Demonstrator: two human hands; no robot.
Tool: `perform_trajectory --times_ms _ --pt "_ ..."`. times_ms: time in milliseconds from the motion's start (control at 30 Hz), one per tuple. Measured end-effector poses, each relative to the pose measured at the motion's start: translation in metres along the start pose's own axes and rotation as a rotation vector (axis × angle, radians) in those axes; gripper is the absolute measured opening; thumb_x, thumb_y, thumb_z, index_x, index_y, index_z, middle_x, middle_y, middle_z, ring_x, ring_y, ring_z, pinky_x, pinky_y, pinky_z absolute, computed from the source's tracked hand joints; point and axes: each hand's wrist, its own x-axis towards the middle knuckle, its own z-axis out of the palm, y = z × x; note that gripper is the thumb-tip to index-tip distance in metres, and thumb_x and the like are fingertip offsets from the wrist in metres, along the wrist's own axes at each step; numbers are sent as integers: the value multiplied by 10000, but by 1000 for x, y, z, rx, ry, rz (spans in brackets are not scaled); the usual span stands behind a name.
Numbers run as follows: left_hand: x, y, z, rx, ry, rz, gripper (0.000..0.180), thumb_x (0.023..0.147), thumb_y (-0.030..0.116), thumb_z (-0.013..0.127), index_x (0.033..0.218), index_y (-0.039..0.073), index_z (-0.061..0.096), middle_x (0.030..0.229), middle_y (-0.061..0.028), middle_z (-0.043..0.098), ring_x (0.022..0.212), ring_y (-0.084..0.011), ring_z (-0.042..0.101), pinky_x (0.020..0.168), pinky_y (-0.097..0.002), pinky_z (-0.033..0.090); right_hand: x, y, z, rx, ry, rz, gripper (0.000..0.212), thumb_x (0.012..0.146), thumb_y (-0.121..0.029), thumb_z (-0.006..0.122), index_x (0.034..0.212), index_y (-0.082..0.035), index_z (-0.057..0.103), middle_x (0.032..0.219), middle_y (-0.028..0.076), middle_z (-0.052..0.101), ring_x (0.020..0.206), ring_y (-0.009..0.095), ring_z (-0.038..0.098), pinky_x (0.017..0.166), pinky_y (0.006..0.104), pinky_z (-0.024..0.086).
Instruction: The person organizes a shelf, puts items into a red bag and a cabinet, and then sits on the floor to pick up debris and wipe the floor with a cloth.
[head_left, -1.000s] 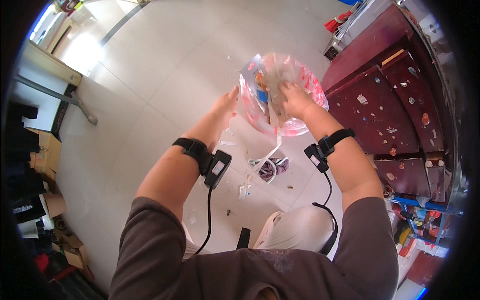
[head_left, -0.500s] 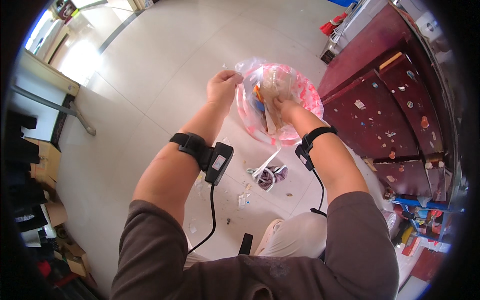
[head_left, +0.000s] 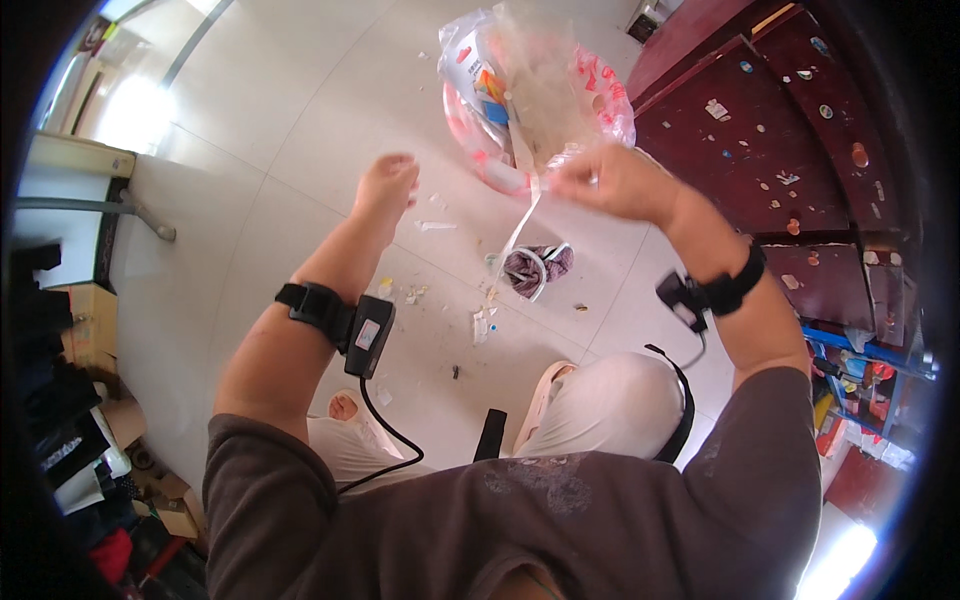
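Observation:
A pink-and-white plastic bag (head_left: 478, 140) lines a round bin on the floor, filled with crumpled clear plastic (head_left: 550, 95) and a white package with orange and blue marks (head_left: 470, 65). My left hand (head_left: 385, 190) is apart from the bag, to its lower left, its fingers loosely curved with nothing seen in them. At the bag's near edge is my right hand (head_left: 620, 185), smeared by motion; whether it grips anything is unclear. Close to its fingertips, a thin white strip (head_left: 520, 222) runs from the bag down to the floor.
A crumpled purplish cloth item with white edging (head_left: 535, 268) lies on the tiles, among paper scraps (head_left: 482, 326) and small debris. A dark red cabinet (head_left: 760, 150) stands at the right. Boxes (head_left: 95, 320) and black things line the left side.
My left hand has let go of the bag's rim and moved left and nearer. My right hand has come out of the bag to its near edge. The clear plastic stands higher in the bag.

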Motion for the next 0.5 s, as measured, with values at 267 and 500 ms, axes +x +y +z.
perform_trajectory --times_ms 267,500 --pt "-33 -105 -15 120 25 -450 276 770 167 506 1033 92 469 897 -54 503 815 -191 508 658 -340 454 -26 101 172 -272 -138 31 681 595 -319 696 1196 -195 399 1261 117 332 1108 302 366 879 372 361" --pt "-57 -125 -20 -7 -77 -546 281 791 163 495 1052 69 448 914 -67 504 825 -197 518 653 -334 456 -2 143 190 57 -86 97 287 667 -28 505 942 -92 557 988 141 525 930 261 499 784 337 411"
